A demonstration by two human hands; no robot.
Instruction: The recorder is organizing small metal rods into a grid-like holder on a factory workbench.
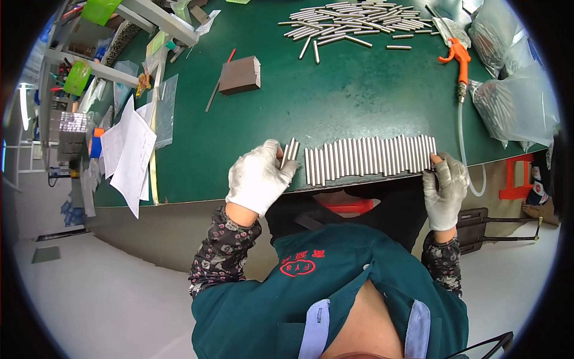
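A row of short silver metal rods (371, 157) lies side by side along the near edge of the green table. Just left of that row, my white-gloved left hand (260, 175) is closed around a few loose metal rods (290, 151), apart from the row by a narrow gap. At the row's right end is my right hand (447, 188), also in a white glove, with bare fingertips showing. Its fingers are curled and pressed together against the last rod, partly hiding it.
A heap of similar rods (359, 21) lies at the far side. An orange air gun (459, 57) with a pale hose rests at right, beside plastic bags of rods (515, 102). A brown block (239, 75) sits at left, near papers (128, 149) over the table's left edge.
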